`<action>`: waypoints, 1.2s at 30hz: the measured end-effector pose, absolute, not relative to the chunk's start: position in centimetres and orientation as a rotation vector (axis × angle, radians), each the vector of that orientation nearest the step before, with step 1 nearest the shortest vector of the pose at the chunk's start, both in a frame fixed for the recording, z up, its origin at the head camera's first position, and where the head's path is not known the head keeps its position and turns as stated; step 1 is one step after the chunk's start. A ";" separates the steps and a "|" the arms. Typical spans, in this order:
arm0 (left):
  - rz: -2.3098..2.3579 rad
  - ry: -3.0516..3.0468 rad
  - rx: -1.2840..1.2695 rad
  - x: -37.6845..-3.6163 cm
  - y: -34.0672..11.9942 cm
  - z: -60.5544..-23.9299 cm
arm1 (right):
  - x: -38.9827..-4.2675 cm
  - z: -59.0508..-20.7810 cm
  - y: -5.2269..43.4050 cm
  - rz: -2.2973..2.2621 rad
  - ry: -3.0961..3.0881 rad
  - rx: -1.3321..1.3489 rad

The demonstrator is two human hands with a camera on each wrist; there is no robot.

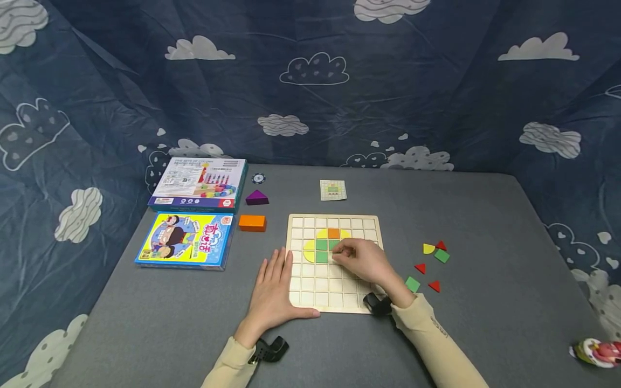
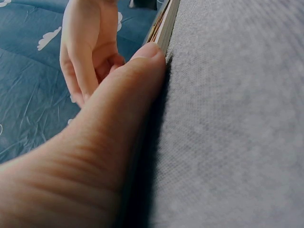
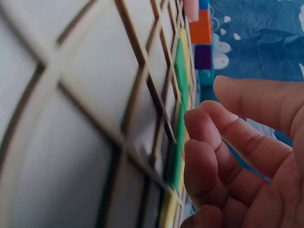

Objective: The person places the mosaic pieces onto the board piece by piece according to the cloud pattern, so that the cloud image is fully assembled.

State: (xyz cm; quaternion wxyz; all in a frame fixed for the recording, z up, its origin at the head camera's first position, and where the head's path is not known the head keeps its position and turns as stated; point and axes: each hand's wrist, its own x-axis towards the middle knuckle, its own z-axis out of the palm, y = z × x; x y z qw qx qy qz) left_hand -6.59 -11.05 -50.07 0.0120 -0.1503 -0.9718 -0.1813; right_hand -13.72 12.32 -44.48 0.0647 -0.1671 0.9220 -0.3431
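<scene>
Board: the pale wooden grid board (image 1: pixel 332 264) lies flat on the grey felt table top (image 1: pixel 485 226), straight in front of the person, so both hands reach it without stretching
Pieces set in: a small cluster sits in the upper middle cells, an orange square tile (image 1: pixel 333 233) on top, green square tiles (image 1: pixel 322 250) below it, and a yellow curved piece (image 1: pixel 309 251) on the left flank
Left hand: the left hand (image 1: pixel 271 291) lies flat, fingers straight and together, palm down against the board's left edge; it grips nothing and, judging by the thumb pressed to the board's side in the left wrist view, it steadies the board against sliding
Right hand: the right hand (image 1: pixel 361 260) hovers over the cluster's right side with fingers curled down toward the cells; whether a tile is pinched under the fingertips cannot be told, as the knuckles hide it and the right wrist view shows curled fingers with nothing plainly between them
Loose stock: red triangles, green squares and a yellow curved piece (image 1: pixel 429 248) lie scattered right of the board, near the working hand
Reference: a small pattern card (image 1: pixel 333 190) rests beyond the board
Set aside: two boxes, a purple wedge (image 1: pixel 256 198) and an orange block (image 1: pixel 252 222) lie left
</scene>
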 end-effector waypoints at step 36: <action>-0.603 -3.028 -0.478 -6.6 -11.1 -50.0 | -8.8 -44.8 25.4 -0.819 2.999 -0.191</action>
